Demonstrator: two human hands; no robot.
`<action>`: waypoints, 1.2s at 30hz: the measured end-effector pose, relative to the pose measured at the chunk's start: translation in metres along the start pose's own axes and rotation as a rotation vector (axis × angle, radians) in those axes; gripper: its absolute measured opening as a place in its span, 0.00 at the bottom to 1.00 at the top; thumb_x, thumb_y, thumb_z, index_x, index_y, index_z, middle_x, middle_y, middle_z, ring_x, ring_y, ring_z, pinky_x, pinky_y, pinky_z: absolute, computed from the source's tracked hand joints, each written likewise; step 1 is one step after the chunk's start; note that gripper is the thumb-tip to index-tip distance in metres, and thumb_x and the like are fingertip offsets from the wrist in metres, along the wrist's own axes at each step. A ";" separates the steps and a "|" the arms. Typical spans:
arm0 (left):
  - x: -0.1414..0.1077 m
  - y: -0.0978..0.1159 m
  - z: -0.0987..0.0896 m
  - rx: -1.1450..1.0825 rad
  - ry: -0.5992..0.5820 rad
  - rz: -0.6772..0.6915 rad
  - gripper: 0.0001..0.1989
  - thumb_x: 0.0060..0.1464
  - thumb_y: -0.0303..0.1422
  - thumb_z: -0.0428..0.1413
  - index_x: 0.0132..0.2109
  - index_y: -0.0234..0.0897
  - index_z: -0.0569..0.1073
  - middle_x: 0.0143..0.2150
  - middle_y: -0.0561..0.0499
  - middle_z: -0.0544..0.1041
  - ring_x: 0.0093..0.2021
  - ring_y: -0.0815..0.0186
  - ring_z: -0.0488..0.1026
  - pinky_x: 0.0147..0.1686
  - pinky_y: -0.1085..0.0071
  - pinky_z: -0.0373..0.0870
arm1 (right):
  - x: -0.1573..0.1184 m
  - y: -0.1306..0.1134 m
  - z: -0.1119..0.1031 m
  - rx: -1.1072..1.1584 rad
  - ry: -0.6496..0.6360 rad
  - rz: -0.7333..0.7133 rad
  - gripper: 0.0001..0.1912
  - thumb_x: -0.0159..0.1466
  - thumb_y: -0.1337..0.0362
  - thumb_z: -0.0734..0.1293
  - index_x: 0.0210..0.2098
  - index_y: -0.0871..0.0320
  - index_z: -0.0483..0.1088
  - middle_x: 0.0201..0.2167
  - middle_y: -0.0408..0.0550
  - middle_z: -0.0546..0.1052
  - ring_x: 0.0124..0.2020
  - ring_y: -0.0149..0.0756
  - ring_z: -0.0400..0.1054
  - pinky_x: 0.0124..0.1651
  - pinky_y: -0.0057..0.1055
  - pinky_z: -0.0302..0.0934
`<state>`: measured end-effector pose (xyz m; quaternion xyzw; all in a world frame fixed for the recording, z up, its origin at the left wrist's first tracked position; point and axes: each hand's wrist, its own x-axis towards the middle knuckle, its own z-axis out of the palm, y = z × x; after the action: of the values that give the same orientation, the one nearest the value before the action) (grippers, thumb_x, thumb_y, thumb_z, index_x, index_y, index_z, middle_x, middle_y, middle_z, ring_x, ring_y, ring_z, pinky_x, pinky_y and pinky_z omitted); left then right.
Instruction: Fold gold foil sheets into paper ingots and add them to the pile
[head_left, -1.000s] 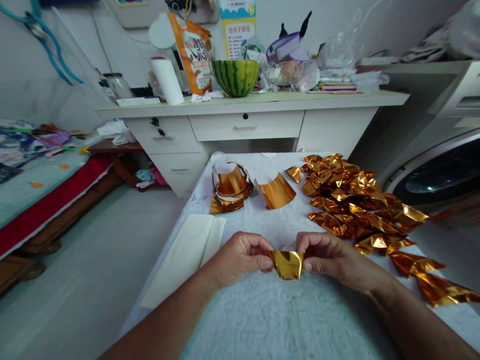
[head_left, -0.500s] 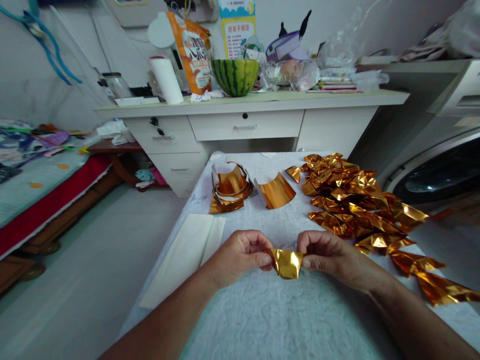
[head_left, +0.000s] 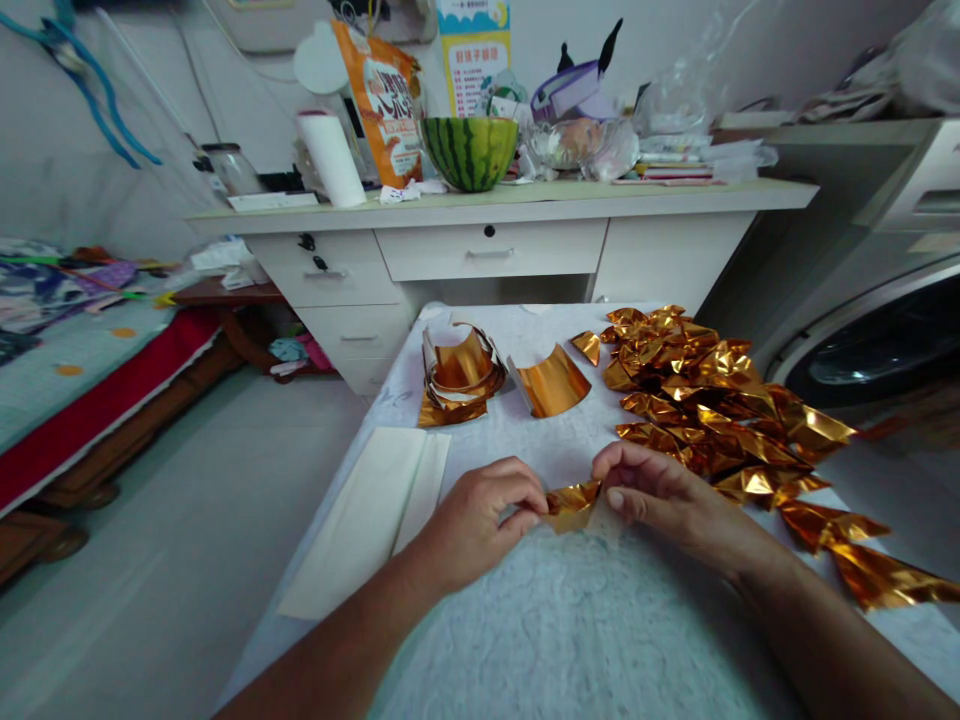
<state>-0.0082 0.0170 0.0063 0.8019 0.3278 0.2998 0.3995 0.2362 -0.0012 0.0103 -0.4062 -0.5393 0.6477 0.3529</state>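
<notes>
Between my hands is a small folded piece of gold foil paper, above the cloth-covered table. My left hand is closed, pinching its left end between thumb and fingers. At the right end, my right hand is closed on the upper corner, where a pale, thin flap hangs below the fingertips. Folded gold foil pieces lie in a heap beyond my right hand. Behind my hands stand a curved gold foil sheet and a curled stack of foil sheets. One small foil triangle lies near the heap.
Pale paper sheets lie at the table's left side, beside my left forearm. A white desk stands behind the table, bearing a watermelon half and an orange bag. A washing machine is at the right.
The foil piece has turned, so its broad bright face no longer shows and a pale flap is visible. My right hand has risen slightly; my left hand has rolled over, knuckles upward.
</notes>
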 end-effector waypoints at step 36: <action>0.003 0.009 0.020 0.242 0.089 -0.267 0.09 0.61 0.26 0.45 0.40 0.38 0.69 0.33 0.52 0.77 0.33 0.64 0.74 0.34 0.71 0.62 | 0.004 0.012 0.036 -0.828 0.268 -0.182 0.07 0.67 0.63 0.60 0.32 0.54 0.64 0.20 0.40 0.71 0.20 0.30 0.63 0.24 0.27 0.50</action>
<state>0.0110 0.0069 0.0044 0.7794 0.4824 0.2375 0.3217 0.2018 -0.0142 0.0007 -0.5445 -0.7363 0.2849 0.2831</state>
